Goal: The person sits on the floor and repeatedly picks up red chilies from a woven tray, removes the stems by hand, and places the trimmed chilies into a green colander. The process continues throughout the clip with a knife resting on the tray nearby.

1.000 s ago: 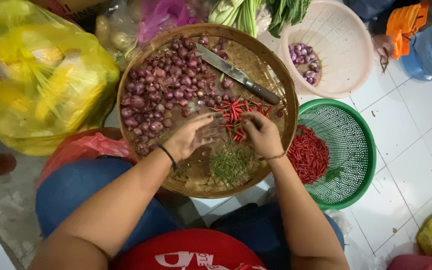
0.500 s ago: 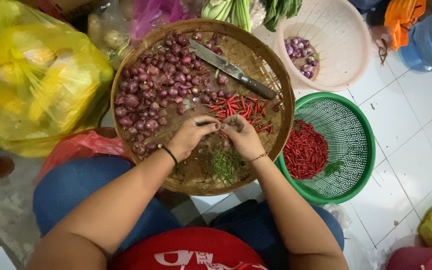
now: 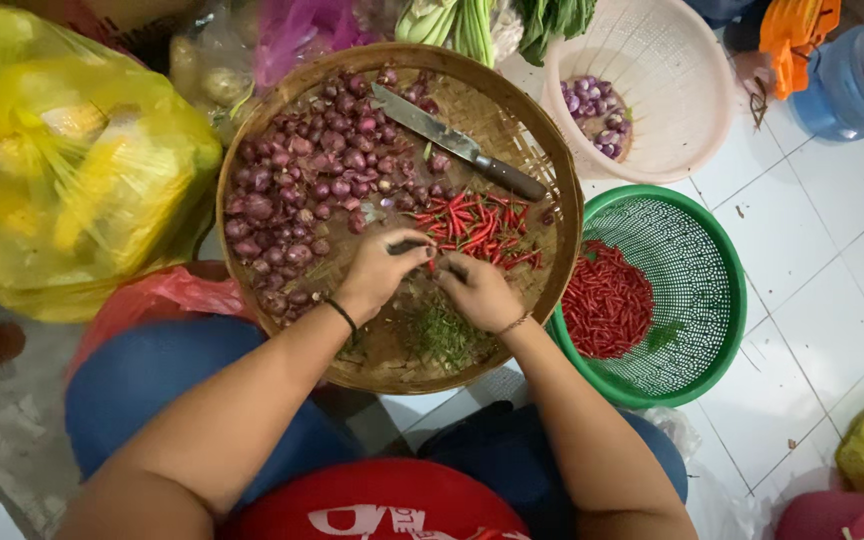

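Both hands meet near the middle of the round woven tray (image 3: 252,150), which rests on the person's lap. The left hand (image 3: 384,268) and the right hand (image 3: 477,290) pinch together over one red chilli (image 3: 430,262) at the near edge of the loose chilli pile (image 3: 477,225), which lies at about four o'clock from the tray's centre. The fingers are curled close, thumbs against forefingers; they seem to grip the chilli's stalk end, though the fingers hide the exact hold.

The work in hand looks like pulling stalks off chillies. To do it well, the judgement is: hold the pod low with one hand, twist the green cap off with the other, and keep the pull short so the pod does not tear.

A small heap of green stalks (image 3: 442,335) lies at six o'clock on the tray, just below the right hand. Shallots (image 3: 292,190) fill the nine-to-twelve o'clock part, and a knife (image 3: 452,145) lies at one o'clock, well apart from the hands. A green basket (image 3: 712,300) with cleaned chillies (image 3: 607,300) stands at the tray's right, touching its rim.
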